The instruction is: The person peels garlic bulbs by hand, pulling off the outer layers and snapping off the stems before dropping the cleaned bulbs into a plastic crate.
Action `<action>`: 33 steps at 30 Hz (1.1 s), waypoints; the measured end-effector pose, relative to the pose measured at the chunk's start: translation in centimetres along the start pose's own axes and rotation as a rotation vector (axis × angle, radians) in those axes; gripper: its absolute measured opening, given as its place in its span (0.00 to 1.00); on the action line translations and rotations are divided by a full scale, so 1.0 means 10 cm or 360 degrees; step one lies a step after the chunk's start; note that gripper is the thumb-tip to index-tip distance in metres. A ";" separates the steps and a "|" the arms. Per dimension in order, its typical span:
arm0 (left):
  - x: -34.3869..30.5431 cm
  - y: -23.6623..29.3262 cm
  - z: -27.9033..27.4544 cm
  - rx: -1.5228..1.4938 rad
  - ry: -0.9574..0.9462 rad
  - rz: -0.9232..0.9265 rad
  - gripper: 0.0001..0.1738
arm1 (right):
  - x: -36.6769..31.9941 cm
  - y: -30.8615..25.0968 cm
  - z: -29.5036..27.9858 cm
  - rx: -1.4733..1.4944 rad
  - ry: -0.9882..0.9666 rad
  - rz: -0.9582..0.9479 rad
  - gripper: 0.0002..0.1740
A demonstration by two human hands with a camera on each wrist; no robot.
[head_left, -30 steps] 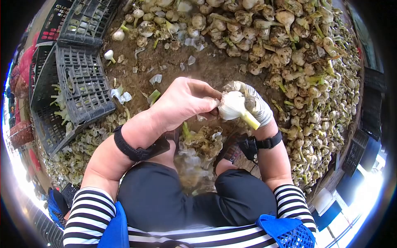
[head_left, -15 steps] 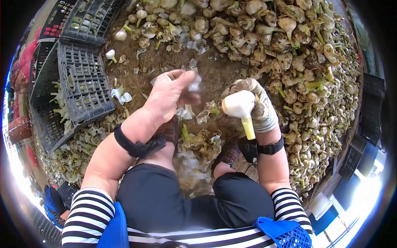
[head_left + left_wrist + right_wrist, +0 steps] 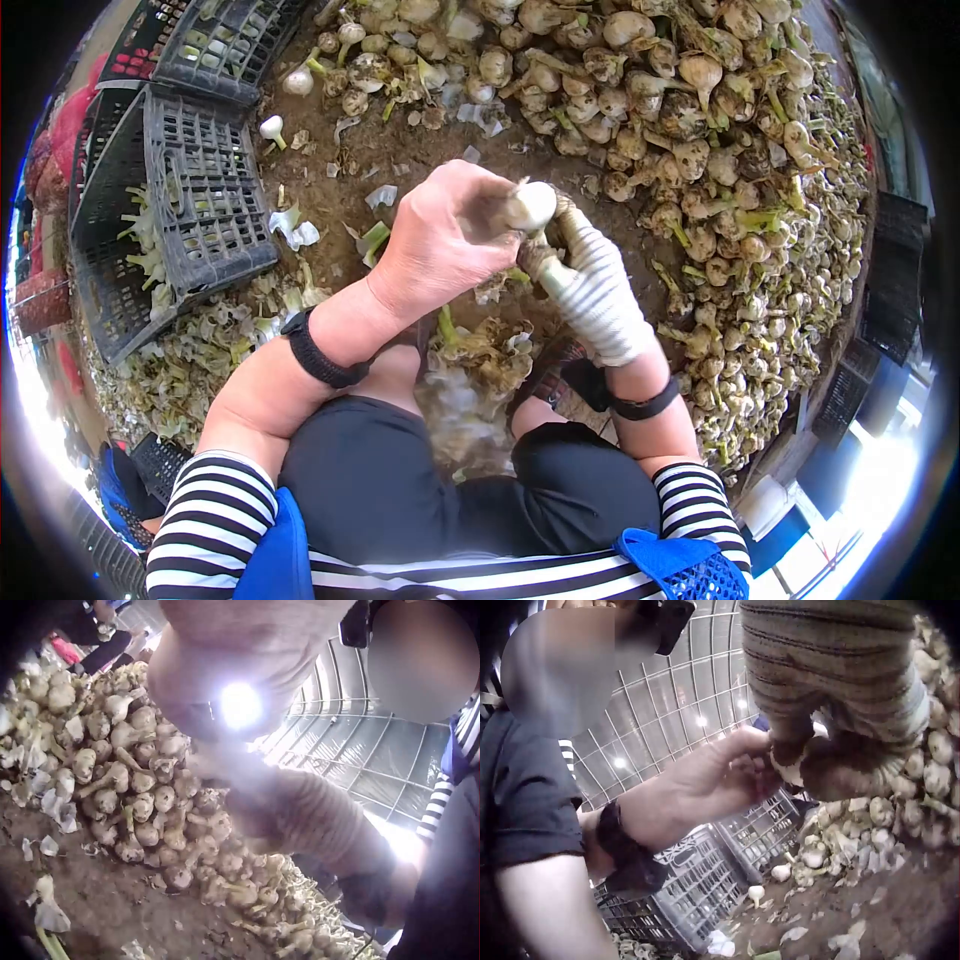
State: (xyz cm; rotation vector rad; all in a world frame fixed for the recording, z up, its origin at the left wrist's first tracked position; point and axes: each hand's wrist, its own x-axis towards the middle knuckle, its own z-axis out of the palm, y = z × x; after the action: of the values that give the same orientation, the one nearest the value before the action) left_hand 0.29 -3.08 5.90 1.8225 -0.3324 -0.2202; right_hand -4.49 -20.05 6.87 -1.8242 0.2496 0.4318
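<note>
Between the two hands, over the soil, is a white garlic bulb point(image 3: 533, 205) with its root end toward the left. My right hand point(image 3: 592, 295), in a striped, soiled work glove, grips the bulb from the right with thumb and fingers. My bare left hand point(image 3: 435, 230) comes in from the other side, fingers curled and pinching at the bulb's near surface. In the right wrist view, the left hand point(image 3: 731, 769) meets the gloved fingers at the bulb, which is mostly covered there. Glare hides the contact in the left wrist view.
A large heap of untrimmed garlic point(image 3: 690, 130) rises ahead and to the right. Black plastic crates point(image 3: 205, 190) stand at the left, one tipped with stalks inside. A trimmed bulb point(image 3: 271, 128) lies near them. Peeled skins point(image 3: 295, 230) litter the soil.
The left hand pulled away from the bulb with loose skin, then came back to it. The gloved hand turned the bulb so its stalk no longer points toward the body.
</note>
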 end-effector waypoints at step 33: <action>0.03 0.11 -0.07 -0.1052 -0.0249 -0.0649 0.12 | -0.08 0.27 -0.07 0.1711 -0.0644 0.0472 0.21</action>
State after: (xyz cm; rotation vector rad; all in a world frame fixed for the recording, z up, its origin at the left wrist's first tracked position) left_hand 0.66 -2.80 7.14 1.1991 0.0198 -0.6754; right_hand -6.12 -21.49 5.02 -0.6300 0.3763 0.6894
